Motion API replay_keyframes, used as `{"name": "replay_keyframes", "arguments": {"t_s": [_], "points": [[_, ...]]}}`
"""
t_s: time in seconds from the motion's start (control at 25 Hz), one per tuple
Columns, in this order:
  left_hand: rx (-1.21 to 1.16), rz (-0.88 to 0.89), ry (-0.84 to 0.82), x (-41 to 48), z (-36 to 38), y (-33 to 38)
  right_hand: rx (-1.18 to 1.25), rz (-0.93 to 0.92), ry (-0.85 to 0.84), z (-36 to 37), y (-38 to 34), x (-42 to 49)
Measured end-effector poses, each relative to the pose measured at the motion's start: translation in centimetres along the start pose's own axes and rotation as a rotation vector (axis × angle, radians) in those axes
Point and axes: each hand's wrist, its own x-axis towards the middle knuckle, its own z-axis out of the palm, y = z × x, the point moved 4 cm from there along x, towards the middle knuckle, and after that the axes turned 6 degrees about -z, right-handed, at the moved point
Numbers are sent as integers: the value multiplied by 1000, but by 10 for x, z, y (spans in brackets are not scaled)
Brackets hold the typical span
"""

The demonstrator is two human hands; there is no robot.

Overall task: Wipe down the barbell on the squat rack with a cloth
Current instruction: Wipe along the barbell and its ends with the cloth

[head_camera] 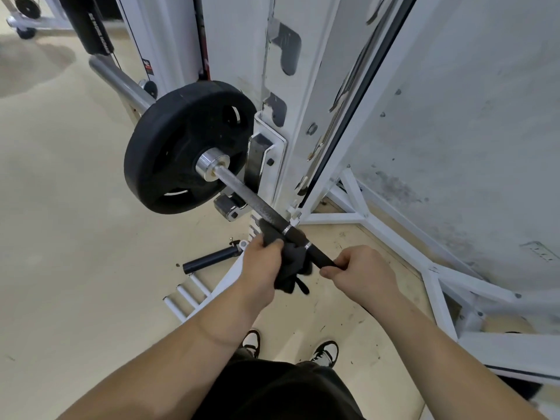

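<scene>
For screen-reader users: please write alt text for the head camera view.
A person's left hand holds a dark cloth against a barbell on a white squat rack, while the right hand grips the bar nearer the body. A black weight plate sits on its far end.

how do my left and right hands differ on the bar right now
The left hand grips a dark cloth against the barbell; the right hand grips the barbell directly, with no cloth under it. The left hand sits nearer the weight plate; the right hand is farther along, away from the plate. Both have their fingers curled and work on the same bar.
</scene>
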Motion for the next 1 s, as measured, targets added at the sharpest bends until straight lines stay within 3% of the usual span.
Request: {"name": "replay_keyframes", "arguments": {"t_s": [0.24, 0.44, 0.6, 0.64, 0.8, 0.92, 1.0], "points": [[146, -15, -171, -22, 15, -23, 4, -34, 26, 2, 3, -2], [-61, 15, 13, -4, 3, -6, 220, -73, 100, 0, 25, -22], [109, -113, -308, -52, 46, -53, 214, -78, 63, -7, 53, -34], [88, -116, -315, -47, 45, -54, 228, -77, 55, -7, 60, -37], [-113, -91, -80, -25, 50, -51, 191, -77, 89, -8, 96, -53], [-2, -112, -306, -66, 79, -91, 181, -92, 95, -4, 115, -63], [33, -95, -372, -78, 80, -98, 197, -95, 98, -4, 125, -69]]}}
